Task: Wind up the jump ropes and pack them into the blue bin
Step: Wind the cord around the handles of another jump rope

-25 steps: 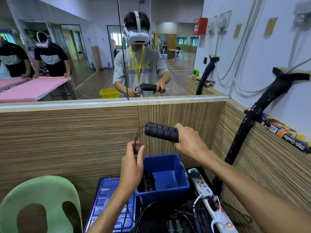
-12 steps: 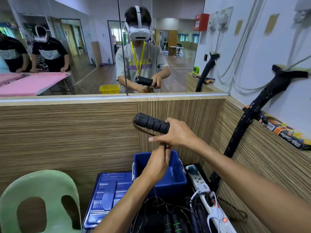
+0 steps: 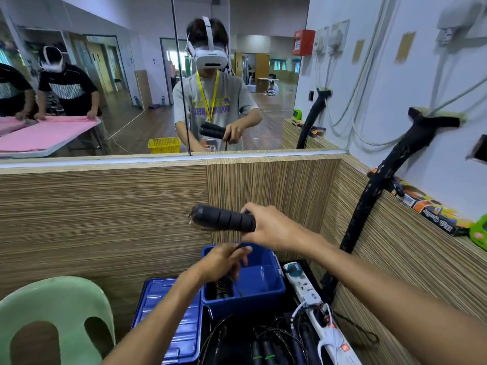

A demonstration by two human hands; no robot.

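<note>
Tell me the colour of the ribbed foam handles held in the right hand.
Black. The ribbed foam jump rope handles in the right hand show best in the head view.

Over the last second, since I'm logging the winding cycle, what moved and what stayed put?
The left hand dropped from beside the black ridged foam handles to just above the blue plastic bin, pinching the thin rope. The right hand kept its grip on the handles, which swung slightly leftward. The bin, the blue lid beside it and the white power strip stayed put.
</note>
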